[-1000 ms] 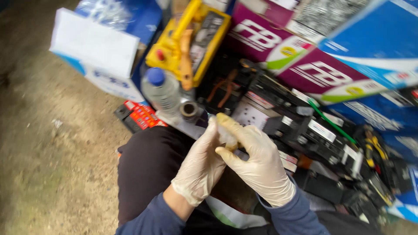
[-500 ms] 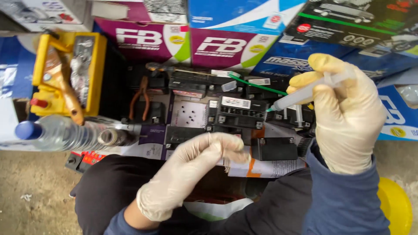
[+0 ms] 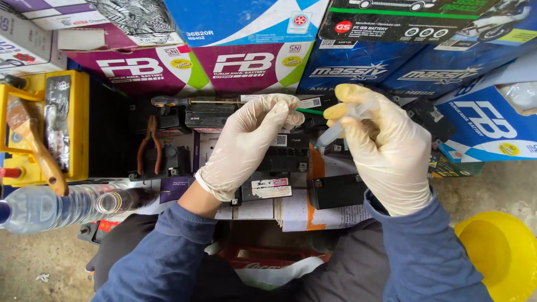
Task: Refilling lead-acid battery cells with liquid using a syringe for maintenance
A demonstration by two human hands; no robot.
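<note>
Right hand (image 3: 386, 148), in a pale latex glove, pinches a clear plastic syringe (image 3: 342, 126) between thumb and forefinger, other fingers curled in. Syringe's long axis runs diagonally: plunger end up-right inside the grip, tip pointing down-left toward the small black batteries (image 3: 291, 159) in the middle of the view. Tip sits just above a battery top, contact can't be told. Left hand (image 3: 246, 145), also gloved, is spread flat, palm down, fingers loosely open over the black batteries, holding nothing; fingertips reach toward a green-handled tool (image 3: 307, 111) lying across behind them. Orange-handled pliers (image 3: 150, 144) lie left of the left hand on another black battery. Further left a yellow battery case (image 3: 72, 126) stands with a wooden-handled brush (image 3: 36, 148) leaning on it. A clear water bottle (image 3: 56, 207) lies on its side bottom-left, open neck pointing right. Stacked battery boxes (image 3: 246, 61) fill the top. Yellow bowl-like object (image 3: 500, 257) at bottom-right, well apart from the hands.
</note>
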